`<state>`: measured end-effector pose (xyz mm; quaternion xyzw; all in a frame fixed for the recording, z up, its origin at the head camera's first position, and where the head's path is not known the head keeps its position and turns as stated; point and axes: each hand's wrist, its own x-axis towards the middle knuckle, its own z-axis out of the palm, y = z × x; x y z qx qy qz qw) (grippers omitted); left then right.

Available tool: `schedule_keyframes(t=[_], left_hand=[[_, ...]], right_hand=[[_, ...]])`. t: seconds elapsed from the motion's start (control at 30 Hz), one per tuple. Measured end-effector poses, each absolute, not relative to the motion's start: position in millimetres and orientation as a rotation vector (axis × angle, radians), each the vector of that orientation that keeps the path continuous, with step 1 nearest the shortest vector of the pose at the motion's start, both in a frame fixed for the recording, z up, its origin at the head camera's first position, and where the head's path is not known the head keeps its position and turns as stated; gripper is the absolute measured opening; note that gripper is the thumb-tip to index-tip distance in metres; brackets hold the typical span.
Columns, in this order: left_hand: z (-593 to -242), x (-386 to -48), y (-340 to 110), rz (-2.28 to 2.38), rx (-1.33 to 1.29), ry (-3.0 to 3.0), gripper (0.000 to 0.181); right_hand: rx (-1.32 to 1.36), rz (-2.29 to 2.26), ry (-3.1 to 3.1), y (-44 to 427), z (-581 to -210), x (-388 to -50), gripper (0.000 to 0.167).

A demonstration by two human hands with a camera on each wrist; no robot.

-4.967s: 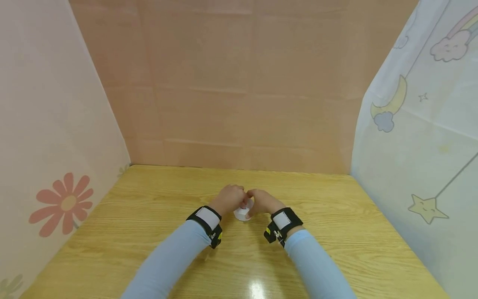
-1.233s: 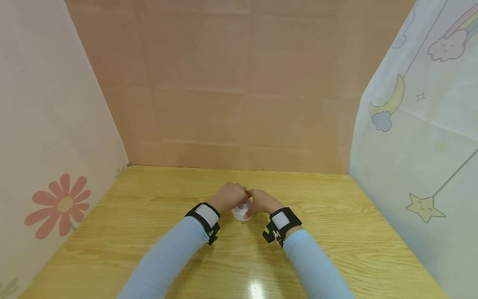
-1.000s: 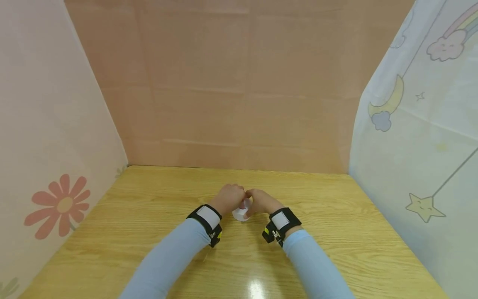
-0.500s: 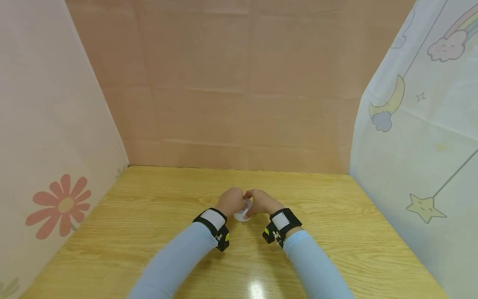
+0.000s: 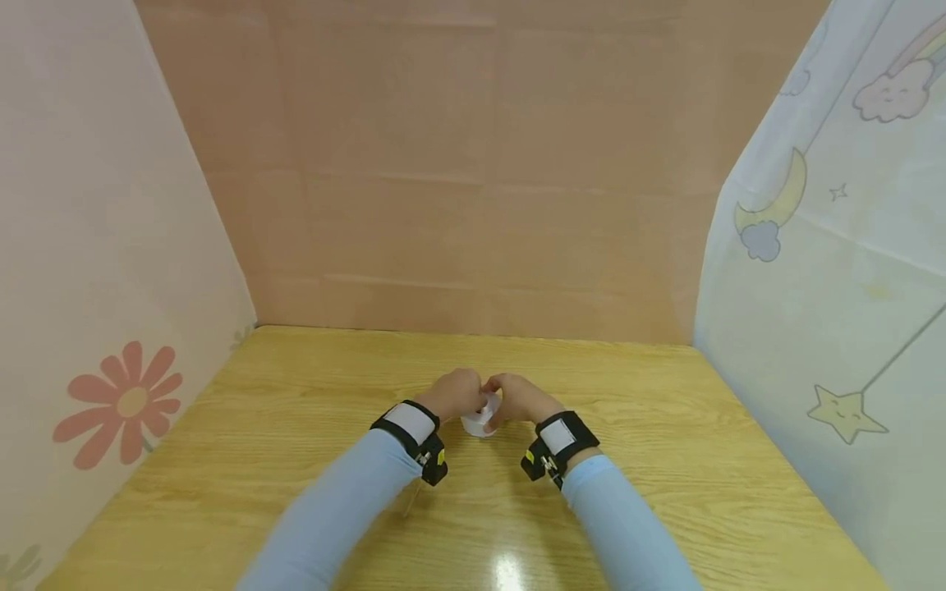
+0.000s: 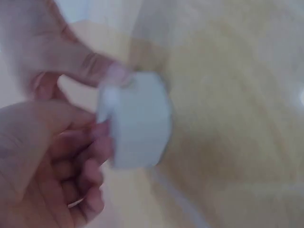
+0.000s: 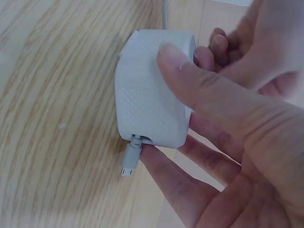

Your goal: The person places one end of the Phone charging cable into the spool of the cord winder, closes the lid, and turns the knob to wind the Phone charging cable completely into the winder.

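Note:
A white, many-sided cable winder (image 7: 149,90) stands on edge between my hands. My right hand (image 5: 521,400) holds it, thumb across its textured outer rim and fingers on the far side. My left hand (image 5: 458,392) has its curled fingertips pinching at the flat side of the winder; what exactly they grip there is hidden. A grey micro-USB plug (image 7: 130,159) pokes from a slot in the rim. On the opposite side, a thin grey cable (image 7: 165,14) runs away. The left wrist view is blurred, with the cable (image 6: 178,194) trailing below the winder.
Under the hands lies a wood-grain table (image 5: 628,492). A plain brownish sheet (image 5: 473,180) hangs behind it, and printed white sheets flank it: a flower (image 5: 133,402) at left, a star (image 5: 846,413) at right.
My left hand and wrist have shifted in small circles beside the winder, latest slightly up and left. The right hand keeps its hold, and the winder stays in place.

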<state>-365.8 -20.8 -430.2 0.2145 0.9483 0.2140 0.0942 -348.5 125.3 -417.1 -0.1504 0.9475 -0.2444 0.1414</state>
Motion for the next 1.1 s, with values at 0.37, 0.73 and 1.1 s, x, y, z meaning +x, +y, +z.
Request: schedule_keyframes(t=[0.37,0.73,1.1], left_hand=[[-421.4,-364.0,-25.1,0.069,1.433,2.832,0.017],[-429.9,-366.4,-19.7,0.0,1.39,2.957,0.007],[-435.6,-364.0,-10.5,0.719,0.587,2.978,0.039]], right_hand=[[-0.423,-0.766,2.71,128.3,-422.2,-349.1,0.071],[-0.442,-0.72,2.726,128.2,-419.2,-347.7,0.073],[-0.425,-0.709,2.752,124.1,-416.0,-345.2,0.066]])
